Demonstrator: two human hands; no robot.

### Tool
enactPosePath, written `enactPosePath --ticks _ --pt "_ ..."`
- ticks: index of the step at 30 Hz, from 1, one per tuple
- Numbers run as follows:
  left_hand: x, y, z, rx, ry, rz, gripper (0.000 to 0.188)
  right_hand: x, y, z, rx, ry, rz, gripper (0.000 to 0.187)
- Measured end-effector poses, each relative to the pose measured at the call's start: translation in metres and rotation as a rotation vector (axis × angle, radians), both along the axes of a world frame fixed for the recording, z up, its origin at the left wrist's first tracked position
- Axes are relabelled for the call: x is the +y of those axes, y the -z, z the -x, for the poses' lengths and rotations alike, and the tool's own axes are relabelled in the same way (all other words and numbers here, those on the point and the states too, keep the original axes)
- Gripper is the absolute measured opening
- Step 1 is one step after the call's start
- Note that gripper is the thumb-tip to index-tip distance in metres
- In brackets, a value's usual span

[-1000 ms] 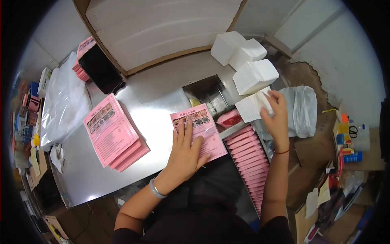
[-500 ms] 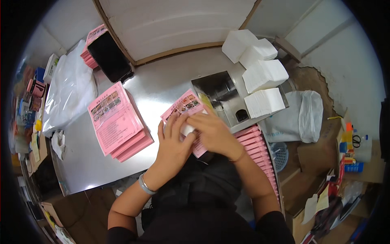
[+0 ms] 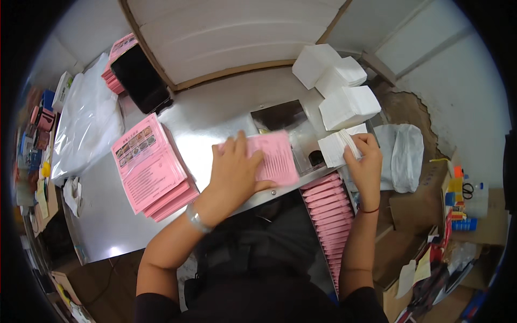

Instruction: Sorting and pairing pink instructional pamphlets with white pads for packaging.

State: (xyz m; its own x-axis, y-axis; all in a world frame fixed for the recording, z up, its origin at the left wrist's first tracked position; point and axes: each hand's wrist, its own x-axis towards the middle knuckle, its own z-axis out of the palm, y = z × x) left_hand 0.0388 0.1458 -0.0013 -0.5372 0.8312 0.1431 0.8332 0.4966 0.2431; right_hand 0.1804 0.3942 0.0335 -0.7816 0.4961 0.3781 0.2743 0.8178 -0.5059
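Left hand (image 3: 232,171): fingers spread over the left end of a pink printed sheet (image 3: 276,160), thumb along its lower edge; whether it grips, cannot tell. Right hand (image 3: 365,168): thumb and fingers pinching the edge of folded white napkins (image 3: 332,150). Just left of right hand, lower: row of pink packets (image 3: 327,215). Beyond right hand: taller napkin stacks (image 3: 349,109). Left of left hand: pile of pink sheets (image 3: 148,169). Farther, upper left: black smartphone (image 3: 139,78).
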Motion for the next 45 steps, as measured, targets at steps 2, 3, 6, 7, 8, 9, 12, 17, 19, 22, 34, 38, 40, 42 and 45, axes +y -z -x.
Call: enactPosePath --ticks 2,3,6,7,8,9,12,17,19,22,34,38,40,42,45 --pt "-0.012 -0.005 -0.018 -0.001 -0.035 0.062 0.054 0.014 0.007 -0.004 0.068 -0.038 -0.095 0.026" --pt "-0.016 0.001 -0.028 -0.188 -0.021 0.062 0.05 0.017 0.01 -0.005 0.132 -0.085 -0.189 0.031" --pt "-0.024 0.008 -0.035 -0.368 0.032 -0.027 0.047 -0.018 0.011 -0.004 0.174 -0.06 -0.406 0.041" --pt "-0.025 0.01 -0.029 -0.243 0.061 -0.106 0.046 -0.052 0.013 -0.004 0.198 -0.207 -0.346 0.041" --pt "-0.029 0.015 -0.022 -0.121 0.092 -0.181 0.045 -0.093 0.019 -0.005 0.22 -0.349 -0.278 0.041" --pt "-0.034 0.03 -0.011 0.005 0.063 -0.11 0.042 -0.128 0.028 -0.007 0.133 -0.5 -0.269 0.039" --pt "-0.026 0.024 -0.002 -0.367 0.091 -0.252 0.05 -0.125 0.046 0.009 0.04 -0.544 -0.316 0.038" --pt "-0.004 0.004 -0.036 -0.44 0.342 -0.407 0.067 -0.089 0.069 0.062 -0.302 -0.506 -0.247 0.022" --pt "-0.016 -0.019 -0.042 -0.7 0.449 -0.372 0.061 -0.071 0.055 0.087 -0.53 -0.273 -0.303 0.019" --pt "-0.07 0.002 -0.017 -0.198 -0.266 -0.603 0.059 -0.063 0.049 0.059 -0.133 -0.217 -0.242 0.018" --pt "-0.035 0.008 -0.013 0.038 -0.147 -0.426 0.028 -0.014 0.017 0.001 0.01 0.111 -0.045 0.023" --pt "-0.012 0.033 -0.047 -0.059 -0.014 -0.287 0.042 0.001 0.012 -0.008 0.006 -0.015 -0.013 0.026" --pt "-0.017 0.035 -0.049 -0.092 0.0 -0.282 0.05 0.005 0.011 -0.009 0.06 -0.052 -0.262 0.03" --pt "-0.035 0.039 -0.039 -0.066 0.046 -0.192 0.056 -0.036 0.013 -0.004 0.212 -0.116 -0.379 0.036" --pt "-0.052 0.028 -0.023 -0.097 0.048 -0.227 0.055 -0.13 0.04 0.002 0.087 -0.612 -0.14 0.035"
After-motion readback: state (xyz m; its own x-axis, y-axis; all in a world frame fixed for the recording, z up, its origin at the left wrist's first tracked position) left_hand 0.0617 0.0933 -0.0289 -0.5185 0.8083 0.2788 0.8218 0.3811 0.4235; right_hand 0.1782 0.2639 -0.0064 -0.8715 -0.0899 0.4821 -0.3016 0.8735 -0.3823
